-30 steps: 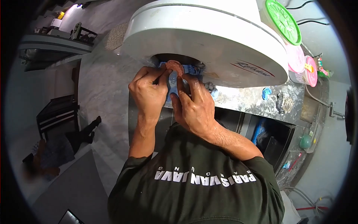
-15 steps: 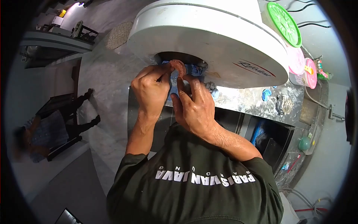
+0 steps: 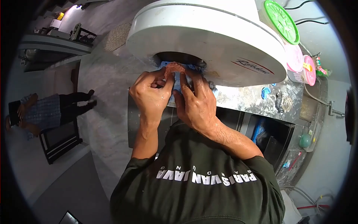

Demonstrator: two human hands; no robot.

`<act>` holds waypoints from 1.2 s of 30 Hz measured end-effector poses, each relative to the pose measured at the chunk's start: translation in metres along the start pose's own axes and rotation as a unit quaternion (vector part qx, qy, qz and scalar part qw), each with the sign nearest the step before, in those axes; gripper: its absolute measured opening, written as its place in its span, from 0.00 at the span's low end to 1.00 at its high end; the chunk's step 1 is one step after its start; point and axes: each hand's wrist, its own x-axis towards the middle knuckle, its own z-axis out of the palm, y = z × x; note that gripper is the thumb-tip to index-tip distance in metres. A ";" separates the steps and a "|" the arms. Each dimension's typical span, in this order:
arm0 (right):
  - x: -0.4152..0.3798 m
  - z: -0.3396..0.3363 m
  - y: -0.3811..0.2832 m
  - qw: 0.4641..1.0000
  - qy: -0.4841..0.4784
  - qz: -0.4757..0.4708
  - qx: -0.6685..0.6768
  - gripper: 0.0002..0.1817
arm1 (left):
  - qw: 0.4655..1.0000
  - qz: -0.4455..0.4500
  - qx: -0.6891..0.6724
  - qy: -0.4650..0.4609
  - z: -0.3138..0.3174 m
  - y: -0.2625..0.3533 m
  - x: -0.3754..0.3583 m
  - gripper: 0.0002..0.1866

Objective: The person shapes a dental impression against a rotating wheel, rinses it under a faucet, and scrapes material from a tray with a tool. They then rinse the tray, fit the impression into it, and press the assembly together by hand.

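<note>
A pink arch-shaped denture (image 3: 173, 67) is held up between both hands, just before the dark opening in a white rounded machine (image 3: 209, 48). My left hand (image 3: 151, 89) pinches its left end between thumb and fingers. On the other end, the fingertips of my right hand (image 3: 197, 100) are closed, and the wet skin shines. The arch curves away from me. Some blue material (image 3: 179, 76) shows behind and below the hands, partly covered by them.
Blue pieces (image 3: 265, 93) and a grey lump (image 3: 284, 102) lie on the white-smeared counter (image 3: 238, 99) to the right. Tubs with a green lid (image 3: 281, 22) and a pink lid (image 3: 309, 70) stand farther back. At the left, another person (image 3: 44, 110) is by a dark-framed bench.
The denture has turned in my fingers, from a sideways curve to an arch with its ends toward me. My left hand has shifted slightly left. The other person's posture has changed.
</note>
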 end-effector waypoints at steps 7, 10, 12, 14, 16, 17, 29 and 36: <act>0.002 0.002 0.000 1.000 0.005 -0.015 -0.015 0.28 | 0.999 0.011 0.035 -0.007 -0.001 0.005 0.007 0.08; 0.002 0.001 -0.002 1.000 -0.003 -0.007 -0.013 0.28 | 0.999 0.016 0.035 -0.008 -0.001 0.004 0.007 0.08; 0.001 0.002 -0.001 1.000 -0.003 -0.013 -0.020 0.28 | 0.999 0.025 0.033 -0.007 0.000 0.003 0.009 0.08; 0.000 0.002 -0.001 1.000 -0.003 -0.015 -0.020 0.29 | 0.999 0.031 0.037 -0.009 0.000 0.003 0.009 0.08; 0.000 0.002 -0.001 1.000 -0.002 -0.013 -0.015 0.29 | 0.999 0.034 0.037 -0.009 0.000 0.003 0.010 0.07; 0.000 0.002 -0.001 1.000 0.002 -0.014 -0.011 0.29 | 0.999 0.034 0.035 -0.008 0.001 0.003 0.010 0.07; -0.008 0.001 0.003 0.997 0.045 -0.043 0.045 0.24 | 0.989 -0.095 -0.037 -0.108 -0.023 0.020 -0.016 0.12; -0.003 0.006 0.007 0.997 0.047 -0.053 0.028 0.20 | 0.990 -0.098 -0.024 -0.101 -0.030 0.023 -0.009 0.07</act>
